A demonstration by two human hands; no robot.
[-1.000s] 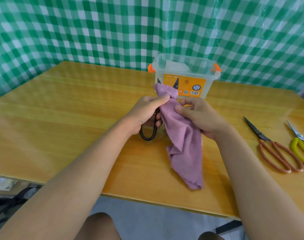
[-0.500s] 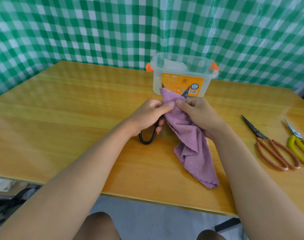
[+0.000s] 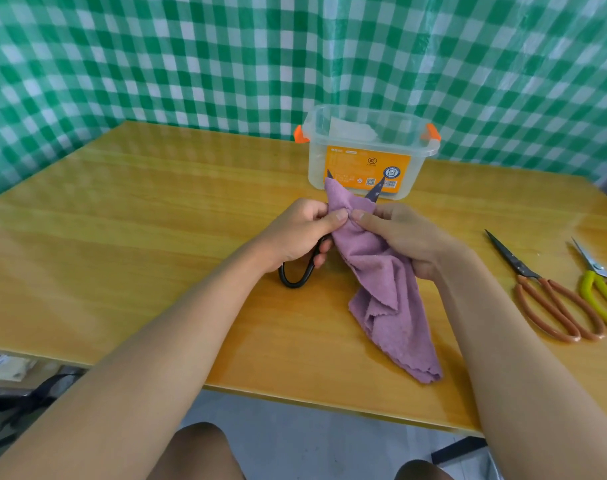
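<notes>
A pair of black-handled scissors (image 3: 296, 273) is held over the middle of the wooden table (image 3: 156, 216), its blades spread apart. My left hand (image 3: 300, 230) grips the black handle loops. A purple cloth (image 3: 388, 289) is draped over the blades, and two blade tips poke out above it. My right hand (image 3: 406, 233) pinches the cloth against the scissors, thumb beside my left thumb. The cloth's loose end trails down to the table's front edge.
A clear plastic box (image 3: 366, 154) with orange clips and an orange label stands just behind the hands. Brown-handled scissors (image 3: 551, 299) and yellow-handled scissors (image 3: 603, 289) lie at the right. A green checked curtain hangs behind the table.
Both hands have sunk toward the table with the cloth-wrapped scissors. The blades have spread, with a second tip now showing. The cloth's loose end swung to the right.
</notes>
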